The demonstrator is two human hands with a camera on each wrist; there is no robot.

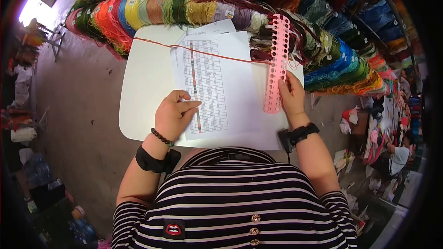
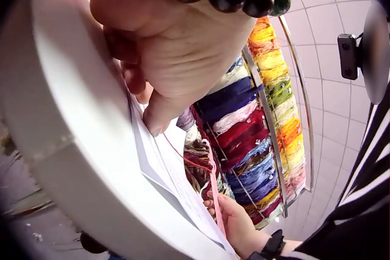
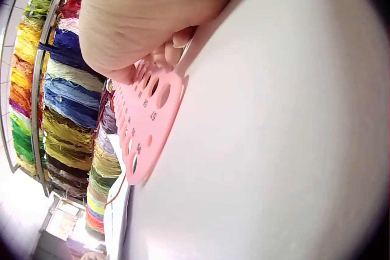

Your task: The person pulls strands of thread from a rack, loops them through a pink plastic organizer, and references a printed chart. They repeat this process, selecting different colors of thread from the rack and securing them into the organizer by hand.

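In the head view my left hand [image 1: 173, 114] lies over a printed chart [image 1: 213, 87], its extended finger touching the rows near a column of small coloured blocks. In the left wrist view that hand [image 2: 177, 46] presses down at the sheet. The right hand [image 1: 292, 95] pinches the edge of a long pink thread organizer card [image 1: 277, 55] between thumb and fingers. Round holes line both long sides of the card, with numbers visible in the right wrist view [image 3: 155, 110]. Dark threads hang at its upper holes, and a red thread [image 1: 207, 54] stretches from it leftward across the chart.
Everything lies on a white board [image 1: 143, 87] with rounded corners. Beyond it, bundles of coloured thread [image 1: 152, 9] hang in a row along a rack, continuing down the right side. More sheets of paper [image 1: 217, 27] show beneath the chart. Another person [image 1: 399, 154] is at far right.
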